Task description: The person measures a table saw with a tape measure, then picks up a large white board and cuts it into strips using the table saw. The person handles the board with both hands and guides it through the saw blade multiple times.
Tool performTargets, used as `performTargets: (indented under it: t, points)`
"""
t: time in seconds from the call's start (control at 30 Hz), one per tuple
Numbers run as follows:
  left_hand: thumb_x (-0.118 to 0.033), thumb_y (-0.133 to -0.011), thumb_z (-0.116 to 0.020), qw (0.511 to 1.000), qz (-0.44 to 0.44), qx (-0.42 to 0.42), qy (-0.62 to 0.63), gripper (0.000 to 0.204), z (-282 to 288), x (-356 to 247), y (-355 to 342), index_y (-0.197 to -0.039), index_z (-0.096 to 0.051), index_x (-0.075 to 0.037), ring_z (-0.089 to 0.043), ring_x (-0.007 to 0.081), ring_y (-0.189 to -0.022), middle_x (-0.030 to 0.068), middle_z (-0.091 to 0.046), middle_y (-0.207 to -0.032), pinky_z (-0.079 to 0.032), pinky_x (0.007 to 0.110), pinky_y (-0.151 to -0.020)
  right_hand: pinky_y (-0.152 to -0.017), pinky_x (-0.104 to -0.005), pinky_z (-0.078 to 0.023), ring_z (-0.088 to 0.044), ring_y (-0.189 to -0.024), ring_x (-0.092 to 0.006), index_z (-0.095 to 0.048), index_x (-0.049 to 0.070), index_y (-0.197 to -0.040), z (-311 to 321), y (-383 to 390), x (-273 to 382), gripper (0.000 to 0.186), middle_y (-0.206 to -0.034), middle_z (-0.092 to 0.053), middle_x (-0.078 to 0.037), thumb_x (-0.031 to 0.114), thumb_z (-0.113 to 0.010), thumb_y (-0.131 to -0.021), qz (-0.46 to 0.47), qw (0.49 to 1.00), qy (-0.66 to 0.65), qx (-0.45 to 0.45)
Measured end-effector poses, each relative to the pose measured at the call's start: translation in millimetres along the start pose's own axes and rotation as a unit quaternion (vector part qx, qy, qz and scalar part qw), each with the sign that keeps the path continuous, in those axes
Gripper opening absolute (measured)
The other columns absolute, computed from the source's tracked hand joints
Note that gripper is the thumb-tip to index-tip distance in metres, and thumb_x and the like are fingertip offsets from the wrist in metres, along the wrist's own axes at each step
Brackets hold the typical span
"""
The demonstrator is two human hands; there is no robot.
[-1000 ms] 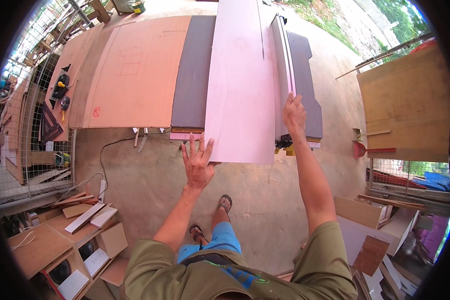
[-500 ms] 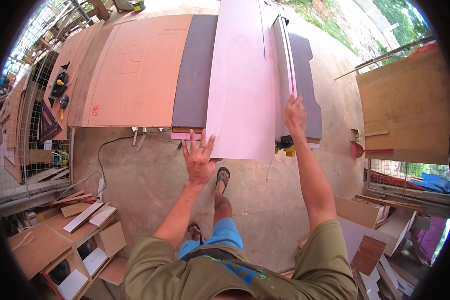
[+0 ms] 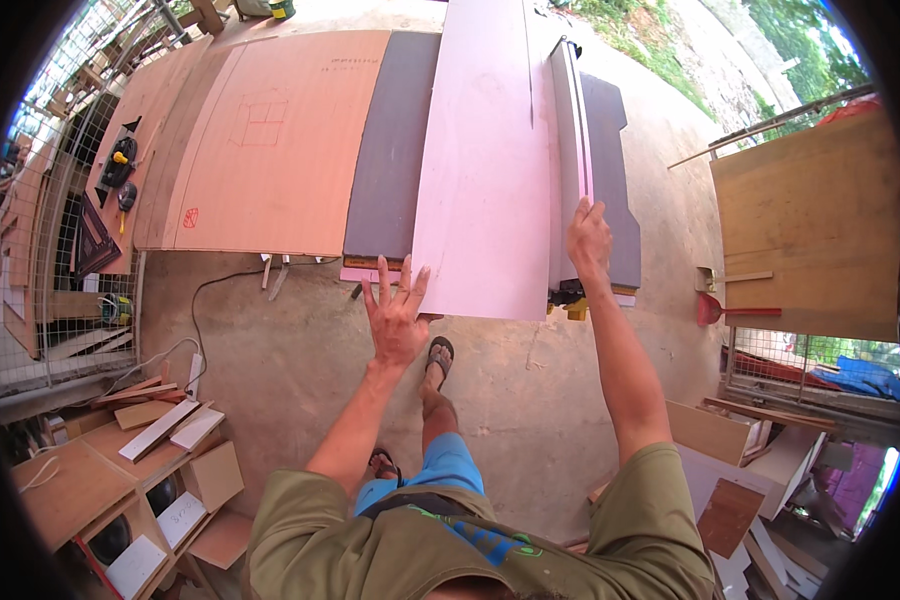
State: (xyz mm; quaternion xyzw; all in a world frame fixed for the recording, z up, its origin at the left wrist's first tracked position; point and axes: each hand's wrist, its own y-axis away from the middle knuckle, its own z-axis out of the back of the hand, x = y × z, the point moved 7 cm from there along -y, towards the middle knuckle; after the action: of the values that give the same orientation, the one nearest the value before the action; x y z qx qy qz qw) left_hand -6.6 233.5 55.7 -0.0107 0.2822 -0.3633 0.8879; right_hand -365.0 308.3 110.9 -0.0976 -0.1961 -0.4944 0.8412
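Observation:
A long pale pink board (image 3: 485,200) lies across the dark grey top of a table saw (image 3: 385,150), its near end jutting past the front edge. My left hand (image 3: 398,320) is at the board's near left corner, fingers stretched and spread along the edge; its thumb reaches toward the board's underside and is partly hidden. To the right of the board, a pale metal rip fence (image 3: 570,130) runs from near to far. My right hand (image 3: 589,240) is closed over the near part of this fence. A thin dark line shows in the far right part of the board.
An orange-brown plywood sheet (image 3: 280,150) with red markings adjoins the saw's left. Beyond it lie a dark triangular square (image 3: 94,238) and a tape measure (image 3: 127,196). A red dustpan (image 3: 710,309) sits at right; wooden cabinets (image 3: 80,480) and offcuts stand lower left. A cable crosses the floor.
The view has shifted slightly. Both hands keep their places at the board's corner and on the fence, and the board shows no clear movement.

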Motion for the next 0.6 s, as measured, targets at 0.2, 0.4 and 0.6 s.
performTargets:
  t: [0.2, 0.4, 0.6]
  points:
    - [0.001, -0.075, -0.069, 1.000, -0.001, -0.009, 0.006, 0.083, 0, 0, -6, -0.154, -0.056, -0.019, -0.016, 0.0418, -0.160, 0.0098, -0.043, -0.165, -0.003, 0.062, -0.128, -0.096, -0.0634, -0.048, -0.062, -0.109, -0.0578, -0.050, -0.004, -0.117, -1, -1, -1, 0.052, -0.115, -0.067, -0.037, 0.043, -0.029, -0.113, -0.002, 1.000, -0.001, 0.009]
    - [-0.013, -0.081, -0.078, 0.998, -0.004, 0.018, -0.064, 0.075, -3, 2, -11, -0.152, -0.057, -0.020, -0.017, 0.0414, -0.160, 0.0091, -0.044, -0.165, -0.006, 0.062, -0.127, -0.095, -0.0628, -0.048, -0.062, -0.110, -0.0566, -0.051, -0.003, -0.121, -2, 1, -1, 0.052, -0.116, -0.067, -0.036, 0.044, -0.030, -0.113, 0.000, 1.000, 0.003, 0.012]
    - [-0.017, -0.080, -0.081, 0.999, 0.015, -0.014, 0.028, 0.078, -5, 2, -12, -0.154, -0.056, -0.022, -0.019, 0.0401, -0.160, 0.0081, -0.043, -0.166, -0.009, 0.060, -0.128, -0.099, -0.0602, -0.050, -0.062, -0.114, -0.0564, -0.047, 0.000, -0.143, 5, 4, 10, 0.049, -0.143, -0.053, -0.033, 0.037, -0.035, -0.113, 0.057, 0.997, -0.014, -0.052]
